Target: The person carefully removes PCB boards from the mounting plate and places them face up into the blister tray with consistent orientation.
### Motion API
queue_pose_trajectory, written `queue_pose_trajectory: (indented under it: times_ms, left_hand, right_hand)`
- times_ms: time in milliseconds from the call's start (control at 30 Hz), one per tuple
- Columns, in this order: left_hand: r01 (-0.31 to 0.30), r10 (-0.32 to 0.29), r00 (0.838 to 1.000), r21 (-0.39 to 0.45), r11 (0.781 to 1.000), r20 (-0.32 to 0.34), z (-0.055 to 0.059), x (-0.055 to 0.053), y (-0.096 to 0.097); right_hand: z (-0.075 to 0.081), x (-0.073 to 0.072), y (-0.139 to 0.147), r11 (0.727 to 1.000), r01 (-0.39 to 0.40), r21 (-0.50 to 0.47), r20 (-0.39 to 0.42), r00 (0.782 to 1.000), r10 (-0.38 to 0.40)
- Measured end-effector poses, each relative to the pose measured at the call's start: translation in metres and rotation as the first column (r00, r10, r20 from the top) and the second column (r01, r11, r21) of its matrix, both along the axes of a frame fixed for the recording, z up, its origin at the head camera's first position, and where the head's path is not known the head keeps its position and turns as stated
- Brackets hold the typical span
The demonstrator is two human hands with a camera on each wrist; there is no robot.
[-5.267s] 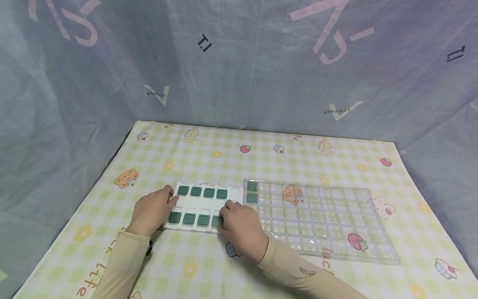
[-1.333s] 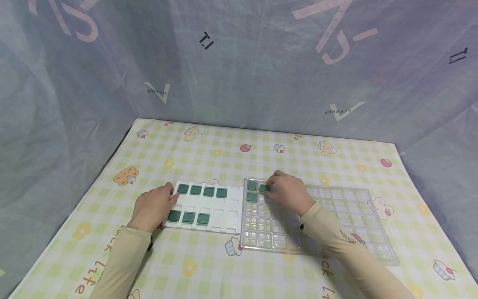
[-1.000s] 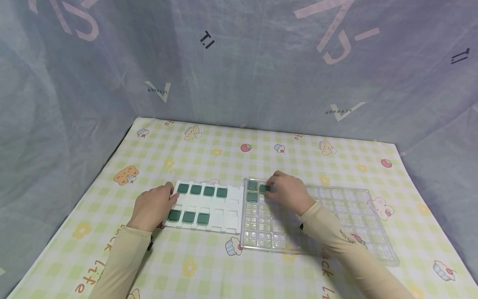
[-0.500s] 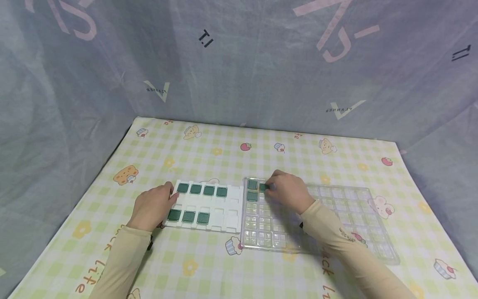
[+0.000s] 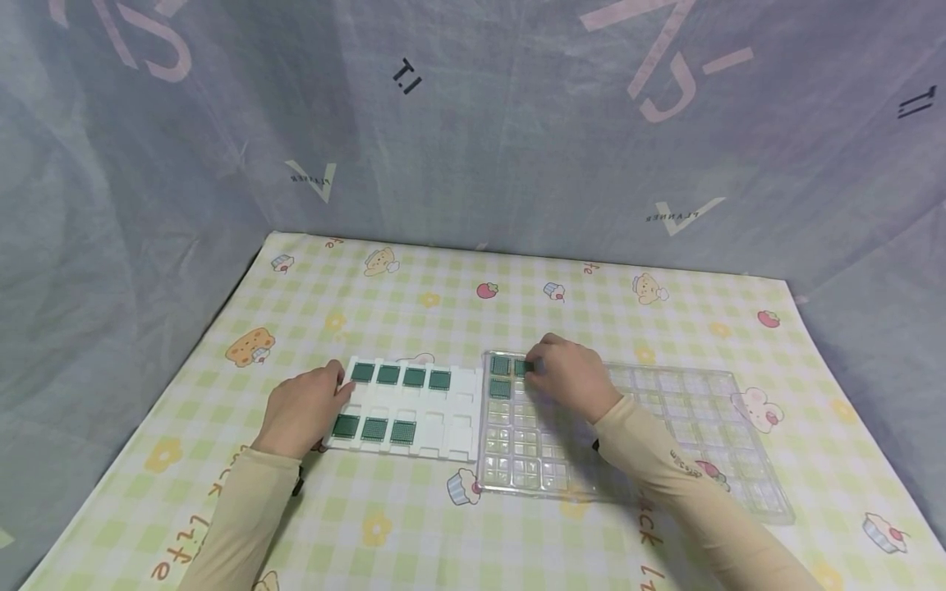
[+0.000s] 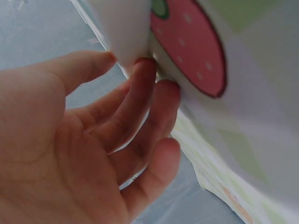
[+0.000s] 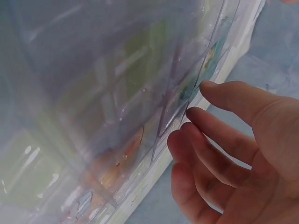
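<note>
My left hand [image 5: 299, 410] grips the left end of a white tray [image 5: 406, 404]; in the left wrist view its thumb and curled fingers meet at the tray's edge. Small square green circuit boards [image 5: 402, 432] lie in two rows in this tray. My right hand [image 5: 572, 377] is over the far left part of a clear plastic compartment tray [image 5: 510, 491]. Its thumb and curled fingers are at a green circuit board [image 5: 521, 368] in the far row's second compartment, partly hidden by the hand. Two more boards [image 5: 499, 388] sit in the first column.
The two trays lie side by side on a green checked tablecloth [image 5: 414, 542] with printed cartoon figures. A grey-blue printed cloth [image 5: 473, 123] hangs behind the table and along its sides. My right forearm [image 5: 687, 484] crosses over the clear tray.
Earlier my right hand was at the white tray's near row; one board has since gone from there into the clear tray. In the last second it has shifted slightly. My left hand stays put.
</note>
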State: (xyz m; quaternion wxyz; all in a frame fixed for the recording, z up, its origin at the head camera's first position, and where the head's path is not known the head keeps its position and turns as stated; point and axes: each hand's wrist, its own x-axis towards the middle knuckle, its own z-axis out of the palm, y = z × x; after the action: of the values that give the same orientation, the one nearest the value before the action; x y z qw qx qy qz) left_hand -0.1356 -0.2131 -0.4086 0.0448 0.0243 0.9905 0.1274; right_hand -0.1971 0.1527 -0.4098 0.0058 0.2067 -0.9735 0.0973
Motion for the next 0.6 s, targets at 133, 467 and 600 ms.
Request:
queue_pose_trajectory:
  times_ms: [133,467,600]
  left_hand:
    - [0.000,0.000,1.000,0.001,1.000,0.000,-0.0005,0.0001,-0.0001]
    - [-0.003,0.003,1.000,0.003,1.000,-0.001,-0.0012,0.0000,-0.0003]
    - [-0.002,0.002,1.000,0.006,1.000,0.000,-0.0014,-0.0001,-0.0006]
  right_hand:
    - [0.0000,-0.0001,-0.0006,1.000,0.011,-0.002,0.007,1.000,-0.011]
    - [-0.0016,-0.0012,0.0004,0.999,0.009,-0.032,0.000,1.000,-0.009]
    - [-0.0018,-0.0014,0.0019,0.999,0.003,-0.047,-0.010,1.000,-0.003]
